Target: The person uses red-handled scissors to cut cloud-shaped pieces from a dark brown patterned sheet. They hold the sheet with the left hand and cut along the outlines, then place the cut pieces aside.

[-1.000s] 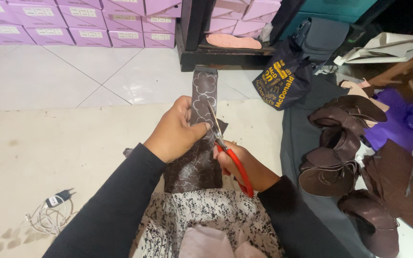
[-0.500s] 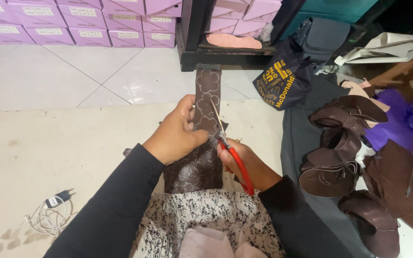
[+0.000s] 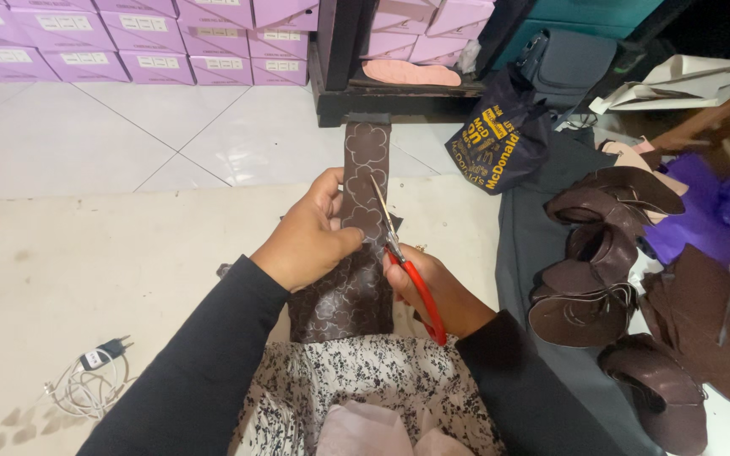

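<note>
The left hand (image 3: 310, 241) is pinched on a long brown strip (image 3: 356, 245) of leather-like stuff, thumb on top and fingers curled under the left edge. The right hand (image 3: 433, 287) is closed through the red handles of the scissors (image 3: 403, 262), with the blades laid on the strip's right side and their tips up near the traced cloud shapes. Whether the blades are parted or shut can't really be told at this size.

Compared with a second ago, the strip has been straightened out and is held more upright, so its top now reaches toward the dark bench (image 3: 356, 89). The left hand has been slid a bit higher on it too. The blades look to have been moved further up along the outline, so the cut seems to be progressing along that right edge, though the actual cut line is hidden behind the hand.

The strip is held in the air over the lap, its lower end resting against the floral fabric (image 3: 365, 380). Off to the right, a pile of brown cut pieces (image 3: 593, 279) is lying on a grey cloth (image 3: 534, 211), with a dark bag (image 3: 500, 139) behind it. A white charger cable (image 3: 86, 384) is lying on the floor at the left.
</note>
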